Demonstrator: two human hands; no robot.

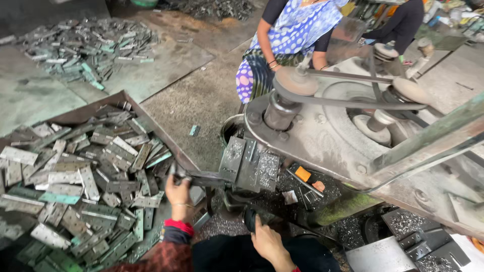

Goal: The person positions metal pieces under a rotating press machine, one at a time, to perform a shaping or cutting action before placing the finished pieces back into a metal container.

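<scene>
My left hand (177, 195) is raised at the near corner of a rusty tray (151, 117) piled with several grey metal hinges (85, 176), its fingers closed on a dark metal hinge piece (194, 177). My right hand (266, 239) rests low in front of me on a dark lever or knob (250, 219) of a small press. Several hinge plates (249, 163) lie on the press bed just beyond my hands, dusted with metal chips.
A large belt-driven machine (343, 116) with pulleys fills the right side. Across it sits a person in a blue patterned top (297, 30), with another person behind. A second heap of hinges (85, 48) lies on the floor at the far left. Metal shavings cover the ground.
</scene>
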